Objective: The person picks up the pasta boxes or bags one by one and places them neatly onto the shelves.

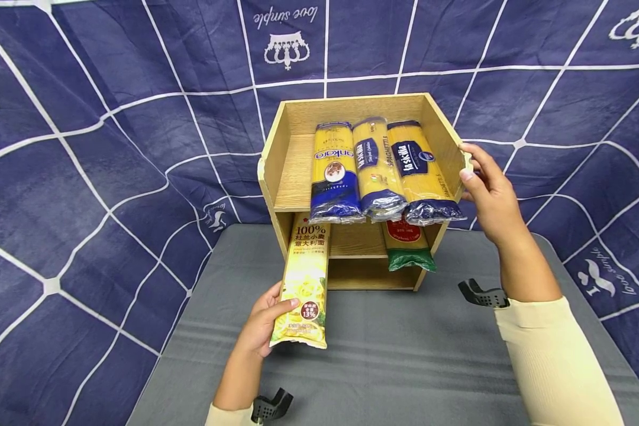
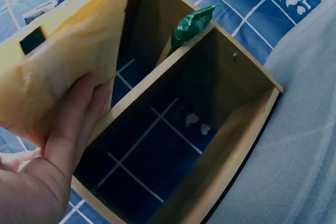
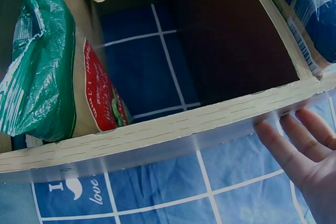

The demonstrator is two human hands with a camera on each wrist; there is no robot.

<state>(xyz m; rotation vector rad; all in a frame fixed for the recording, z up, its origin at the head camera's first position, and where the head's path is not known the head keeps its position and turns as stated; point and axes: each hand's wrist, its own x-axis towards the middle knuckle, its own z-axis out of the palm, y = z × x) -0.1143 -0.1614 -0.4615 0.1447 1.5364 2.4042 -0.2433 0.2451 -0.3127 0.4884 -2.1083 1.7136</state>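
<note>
My left hand [image 1: 262,321] holds a yellow pasta packet [image 1: 305,278] by its near end, thumb on top and fingers beneath. The packet's far end lies inside the left of the middle compartment of a wooden shelf [image 1: 357,258]; in the left wrist view its pale underside [image 2: 68,61] rests over the fingers. With my right hand [image 1: 491,198] I grip the front edge of the shelf's right side panel [image 1: 447,139]; fingertips [image 3: 265,129] touch its outer face in the right wrist view. A green-ended pasta packet [image 1: 411,258] sticks out at the right of the middle compartment.
Three spaghetti packets lie on the top level: a blue-and-yellow one [image 1: 334,171] at left, another [image 1: 377,165] in the middle, a third [image 1: 422,171] at right. Below is the bottom compartment [image 1: 370,275]. A grey cloth [image 1: 383,355] covers the table; blue checked fabric [image 1: 213,118] hangs behind.
</note>
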